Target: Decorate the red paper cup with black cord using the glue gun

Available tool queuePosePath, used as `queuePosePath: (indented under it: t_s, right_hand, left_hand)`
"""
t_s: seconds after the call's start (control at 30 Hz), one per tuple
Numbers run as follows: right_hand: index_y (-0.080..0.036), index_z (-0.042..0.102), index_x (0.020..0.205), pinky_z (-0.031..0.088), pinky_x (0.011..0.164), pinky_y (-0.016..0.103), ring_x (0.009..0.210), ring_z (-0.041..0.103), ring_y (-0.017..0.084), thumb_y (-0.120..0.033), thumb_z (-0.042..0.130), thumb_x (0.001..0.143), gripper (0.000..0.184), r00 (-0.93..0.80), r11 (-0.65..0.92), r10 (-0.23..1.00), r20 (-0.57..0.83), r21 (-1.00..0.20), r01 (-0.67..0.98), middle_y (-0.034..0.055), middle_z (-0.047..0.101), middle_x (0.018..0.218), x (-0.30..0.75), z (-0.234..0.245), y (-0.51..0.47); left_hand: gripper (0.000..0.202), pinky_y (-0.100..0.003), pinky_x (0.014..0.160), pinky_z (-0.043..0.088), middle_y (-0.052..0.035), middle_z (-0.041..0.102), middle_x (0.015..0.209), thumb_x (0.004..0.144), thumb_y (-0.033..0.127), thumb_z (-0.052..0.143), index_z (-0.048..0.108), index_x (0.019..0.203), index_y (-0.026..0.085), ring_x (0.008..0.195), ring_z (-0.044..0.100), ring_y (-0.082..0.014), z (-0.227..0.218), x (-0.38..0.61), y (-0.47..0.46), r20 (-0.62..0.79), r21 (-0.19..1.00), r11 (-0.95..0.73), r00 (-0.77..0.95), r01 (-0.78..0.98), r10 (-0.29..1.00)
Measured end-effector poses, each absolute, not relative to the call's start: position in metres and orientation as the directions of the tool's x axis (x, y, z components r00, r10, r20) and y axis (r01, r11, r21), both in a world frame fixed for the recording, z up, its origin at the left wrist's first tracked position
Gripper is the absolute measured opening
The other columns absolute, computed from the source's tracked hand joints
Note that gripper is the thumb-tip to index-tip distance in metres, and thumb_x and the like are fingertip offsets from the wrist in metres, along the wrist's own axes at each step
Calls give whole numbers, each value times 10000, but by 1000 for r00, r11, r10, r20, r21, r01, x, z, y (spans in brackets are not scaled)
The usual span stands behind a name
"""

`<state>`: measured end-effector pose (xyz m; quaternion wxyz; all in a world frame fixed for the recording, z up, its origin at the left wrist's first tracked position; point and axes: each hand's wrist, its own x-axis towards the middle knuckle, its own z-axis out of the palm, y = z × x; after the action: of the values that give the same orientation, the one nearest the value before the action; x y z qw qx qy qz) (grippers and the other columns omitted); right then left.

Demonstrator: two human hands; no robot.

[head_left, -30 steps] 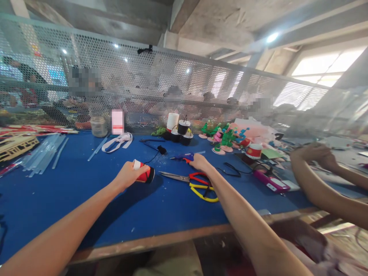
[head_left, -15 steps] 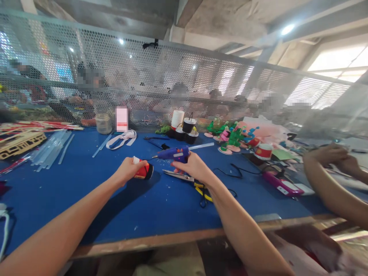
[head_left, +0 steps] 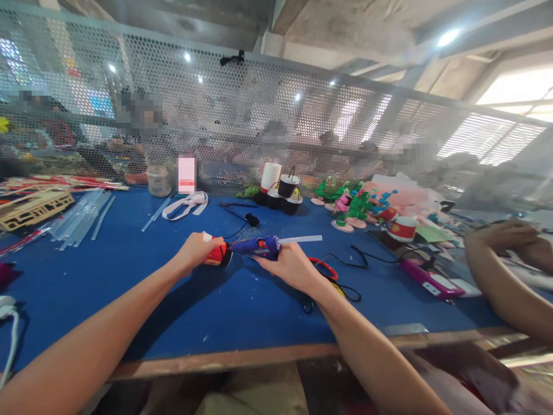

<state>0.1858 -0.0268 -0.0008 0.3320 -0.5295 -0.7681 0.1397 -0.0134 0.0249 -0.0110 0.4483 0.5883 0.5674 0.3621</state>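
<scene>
My left hand (head_left: 195, 252) is closed round a small red, white and black cup-shaped piece (head_left: 217, 255), held just above the blue table top (head_left: 129, 276). My right hand (head_left: 290, 264) grips a blue glue gun (head_left: 259, 245) with a clear glue stick (head_left: 300, 238) poking out of its back. The gun's nozzle points left and touches the open end of the cup. Red and yellow scissors (head_left: 326, 268) lie partly hidden behind my right hand.
Clear glue sticks (head_left: 80, 216) and wooden parts (head_left: 30, 208) lie at the left. Thread spools (head_left: 280, 193), green and pink foam figures (head_left: 352, 204) and a pink phone (head_left: 425, 276) sit further back and right. Another person's arms (head_left: 505, 271) work at the right. A perforated metal screen (head_left: 259, 127) backs the table.
My right hand picked the glue gun up from the table, carried it left and lowered its nozzle to the cup in my left hand. The scissors stayed on the table.
</scene>
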Motion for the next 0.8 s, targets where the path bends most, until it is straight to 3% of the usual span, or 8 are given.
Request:
queuePosePath:
  t_s: [0.33, 0.8]
  right_hand:
    - [-197, 469, 534, 336, 493, 234, 521, 484, 138, -248, 507, 705, 182, -264, 450, 869, 418, -445, 775, -11, 479, 485, 184, -3, -29]
    - [-196, 486, 601, 346, 526, 230, 545, 493, 133, -217, 508, 714, 118, -333, 499, 850, 407, -421, 758, -5, 531, 572, 186, -3, -32]
  left_hand:
    - [309, -222, 438, 245, 47, 417, 410, 553, 430, 598, 475, 504, 151, 408, 374, -87, -12, -13, 24, -77, 943, 34, 117, 331, 990]
    - [334, -225, 433, 193, 59, 359, 385, 544, 434, 592, 417, 441, 169, 395, 332, -79, -12, -13, 23, -51, 940, 9, 115, 340, 992]
